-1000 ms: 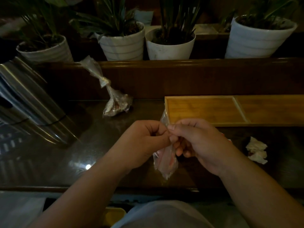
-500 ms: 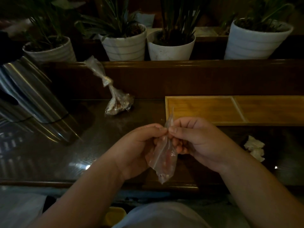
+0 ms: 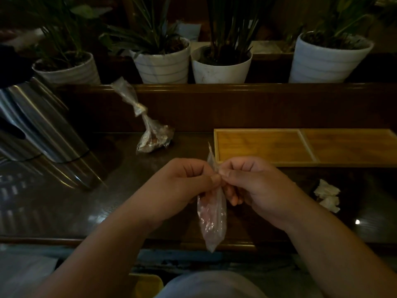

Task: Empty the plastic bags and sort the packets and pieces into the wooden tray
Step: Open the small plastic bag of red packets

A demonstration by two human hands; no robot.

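Bags are what remain to be dealt with: a small clear plastic bag (image 3: pixel 211 214) hangs in front of the person, above the near edge of the dark table (image 3: pixel 111 203), with its neck pinched between both hands. The left hand (image 3: pixel 184 186) and the right hand (image 3: pixel 251 186) are each closed, thumb against forefinger, on the bag's top, and look to be working it open; something pinkish shows inside, too blurred to name. A second bag (image 3: pixel 150 130), knotted at its middle, lies untouched farther off to the left, against the wooden ledge. The wooden tray (image 3: pixel 309 163) sits just beyond the hands to the right, and both visible compartments are bare. By this showing, nothing is sorted yet and nearly the whole task lies ahead. Crumpled white paper (image 3: pixel 327 195) lies near the right edge.
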